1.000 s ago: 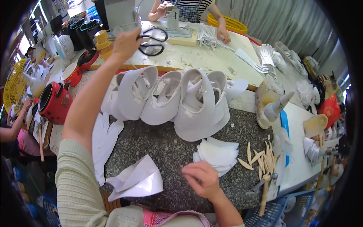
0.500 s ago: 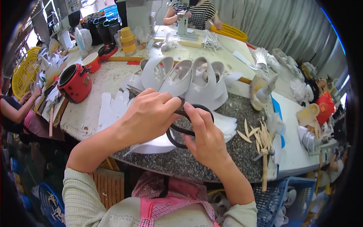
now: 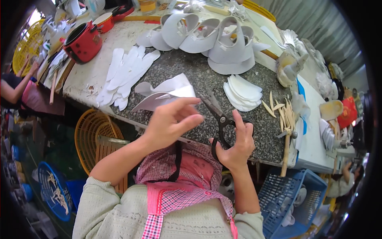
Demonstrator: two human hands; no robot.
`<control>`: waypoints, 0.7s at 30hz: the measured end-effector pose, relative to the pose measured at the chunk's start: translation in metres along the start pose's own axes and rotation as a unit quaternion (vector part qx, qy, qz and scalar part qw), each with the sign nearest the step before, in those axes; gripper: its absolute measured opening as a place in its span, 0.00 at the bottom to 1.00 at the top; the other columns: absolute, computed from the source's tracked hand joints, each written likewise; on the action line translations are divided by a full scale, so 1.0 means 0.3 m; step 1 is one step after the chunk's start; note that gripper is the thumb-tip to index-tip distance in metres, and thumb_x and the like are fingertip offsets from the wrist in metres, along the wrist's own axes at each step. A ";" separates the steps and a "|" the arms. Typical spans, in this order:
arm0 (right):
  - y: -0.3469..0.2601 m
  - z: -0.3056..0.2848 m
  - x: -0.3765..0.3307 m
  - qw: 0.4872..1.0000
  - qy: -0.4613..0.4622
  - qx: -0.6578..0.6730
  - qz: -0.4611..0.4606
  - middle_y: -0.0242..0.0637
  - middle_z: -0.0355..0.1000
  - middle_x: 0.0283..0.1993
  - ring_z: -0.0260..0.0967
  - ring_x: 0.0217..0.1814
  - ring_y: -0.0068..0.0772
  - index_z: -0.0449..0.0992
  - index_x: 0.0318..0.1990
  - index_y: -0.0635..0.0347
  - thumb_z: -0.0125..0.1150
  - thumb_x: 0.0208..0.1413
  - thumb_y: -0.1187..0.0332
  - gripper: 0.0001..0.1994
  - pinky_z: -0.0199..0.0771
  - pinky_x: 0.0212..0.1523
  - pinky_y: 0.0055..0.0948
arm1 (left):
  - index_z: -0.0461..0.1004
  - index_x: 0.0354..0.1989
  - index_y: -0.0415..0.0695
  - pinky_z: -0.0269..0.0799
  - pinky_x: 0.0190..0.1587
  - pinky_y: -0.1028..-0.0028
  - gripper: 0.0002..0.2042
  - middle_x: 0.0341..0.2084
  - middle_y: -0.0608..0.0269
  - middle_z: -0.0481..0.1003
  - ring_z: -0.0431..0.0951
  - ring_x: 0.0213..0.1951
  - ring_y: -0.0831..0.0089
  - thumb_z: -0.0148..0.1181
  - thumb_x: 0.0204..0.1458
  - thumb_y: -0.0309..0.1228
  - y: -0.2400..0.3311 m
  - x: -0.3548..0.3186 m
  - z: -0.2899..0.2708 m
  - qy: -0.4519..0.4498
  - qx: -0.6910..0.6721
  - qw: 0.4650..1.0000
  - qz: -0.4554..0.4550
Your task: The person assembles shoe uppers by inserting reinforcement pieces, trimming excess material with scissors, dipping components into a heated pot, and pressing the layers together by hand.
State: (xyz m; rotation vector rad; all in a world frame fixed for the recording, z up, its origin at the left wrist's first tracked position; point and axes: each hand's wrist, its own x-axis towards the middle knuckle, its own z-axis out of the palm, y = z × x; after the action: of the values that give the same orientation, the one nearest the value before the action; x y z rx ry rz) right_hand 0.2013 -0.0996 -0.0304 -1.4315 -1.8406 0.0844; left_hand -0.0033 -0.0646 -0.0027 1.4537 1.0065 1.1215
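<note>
Black-handled scissors (image 3: 222,119) are in my right hand (image 3: 238,149), its fingers round the handle loops. Their blades point up and to the left over the dark speckled slab. My left hand (image 3: 172,120) is beside the blades, thumb and fingers spread apart with nothing between them. Just beyond it a folded white shoe upper (image 3: 165,91) lies at the slab's left. To the right of the blades is a fanned stack of white curved pieces (image 3: 243,93). Several shaped white uppers (image 3: 230,59) stand in a row at the slab's far edge.
Flat white insole-shaped pieces (image 3: 125,73) lie at the left, near a red pot (image 3: 84,46). At the right are a pile of pale wooden slivers (image 3: 285,113) and a hammer (image 3: 285,151). A blue basket (image 3: 280,199) is below the table's right edge, an orange basket (image 3: 85,137) at left.
My left hand has let go of the scissors and opened. The scissors have come nearer in my right hand, blades swung away from me. The view has tipped down, uncovering the folded upper.
</note>
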 end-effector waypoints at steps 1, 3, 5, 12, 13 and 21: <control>-0.010 0.007 -0.009 1.000 0.017 -0.011 -0.011 0.39 0.61 0.33 0.65 0.29 0.40 0.65 0.58 0.50 0.69 0.27 0.65 0.40 0.67 0.28 0.35 | 0.74 0.40 0.37 0.71 0.32 0.79 0.12 0.28 0.62 0.77 0.75 0.28 0.81 0.61 0.50 0.30 -0.007 -0.001 0.034 0.004 -0.001 1.000 0.001; -0.042 0.013 -0.017 0.998 0.037 -0.031 -0.026 0.39 0.62 0.34 0.65 0.29 0.39 0.66 0.57 0.51 0.69 0.31 0.63 0.37 0.68 0.27 0.34 | 0.75 0.35 0.37 0.67 0.27 0.81 0.09 0.22 0.68 0.75 0.72 0.24 0.86 0.59 0.52 0.30 -0.015 0.001 0.082 0.029 -0.029 0.999 0.003; -0.055 0.031 -0.025 0.996 0.054 -0.040 -0.054 0.40 0.63 0.34 0.66 0.30 0.39 0.66 0.57 0.52 0.69 0.32 0.62 0.37 0.68 0.27 0.33 | 0.74 0.33 0.37 0.64 0.24 0.82 0.08 0.20 0.70 0.74 0.70 0.23 0.87 0.58 0.52 0.30 -0.034 0.014 0.097 0.080 -0.046 0.996 0.019; -0.141 0.050 -0.069 0.996 0.042 -0.047 -0.068 0.46 0.65 0.38 0.69 0.30 0.43 0.62 0.59 0.63 0.69 0.34 0.63 0.39 0.72 0.25 0.33 | 0.63 0.13 0.41 0.53 0.15 0.80 0.21 0.08 0.74 0.61 0.58 0.14 0.88 0.52 0.57 0.36 -0.040 0.097 0.126 0.238 -0.050 0.965 0.098; -0.147 0.051 -0.066 0.995 0.052 -0.062 -0.065 0.44 0.65 0.37 0.69 0.28 0.39 0.62 0.60 0.62 0.68 0.35 0.62 0.39 0.71 0.23 0.31 | 0.63 0.13 0.41 0.53 0.15 0.80 0.20 0.08 0.74 0.61 0.58 0.13 0.87 0.52 0.57 0.36 -0.051 0.110 0.126 0.244 -0.060 0.963 0.099; -0.131 0.032 -0.137 0.995 0.063 -0.077 -0.026 0.40 0.65 0.37 0.68 0.27 0.35 0.64 0.59 0.61 0.66 0.36 0.60 0.37 0.70 0.22 0.29 | 0.68 0.18 0.39 0.55 0.17 0.79 0.18 0.10 0.70 0.63 0.60 0.14 0.82 0.51 0.58 0.37 0.000 0.253 -0.002 0.372 -0.199 0.901 0.101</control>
State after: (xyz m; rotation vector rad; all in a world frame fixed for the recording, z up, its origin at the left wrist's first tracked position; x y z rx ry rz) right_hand 0.1667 -0.1446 -0.0395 -1.4574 -1.8109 -0.1748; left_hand 0.0130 0.0087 0.0081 0.7995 1.0494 1.9893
